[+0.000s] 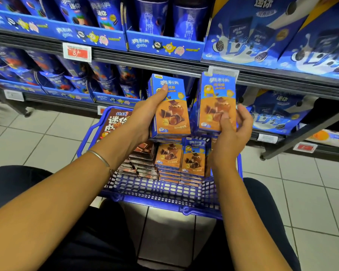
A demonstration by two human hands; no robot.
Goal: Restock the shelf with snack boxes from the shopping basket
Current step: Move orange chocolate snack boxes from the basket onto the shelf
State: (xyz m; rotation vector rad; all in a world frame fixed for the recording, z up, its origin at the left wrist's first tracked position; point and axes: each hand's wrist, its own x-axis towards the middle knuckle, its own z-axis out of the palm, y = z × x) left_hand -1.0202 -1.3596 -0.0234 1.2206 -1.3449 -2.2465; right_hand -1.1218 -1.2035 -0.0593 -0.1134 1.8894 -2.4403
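A blue shopping basket [160,194] stands on the floor between my knees, below the shelves. Stacks of blue-and-orange snack boxes [181,159] and brown chocolate boxes [143,157] lie in it. My left hand [147,116] grips a blue-and-orange snack box [171,114] upright above the basket, thumb on its front. My right hand [231,130] holds a second box of the same kind [216,102] beside it, thumb across its lower front. Both boxes hang in front of the lower shelf [184,89], where a dark gap shows behind them.
Shelves hold blue cookie cups [104,14] at the upper left and large blue cookie boxes [249,36] at the right. A red price tag [77,52] hangs on the shelf edge. A tall brown snack box [114,122] leans in the basket's far left. White tiles cover the floor.
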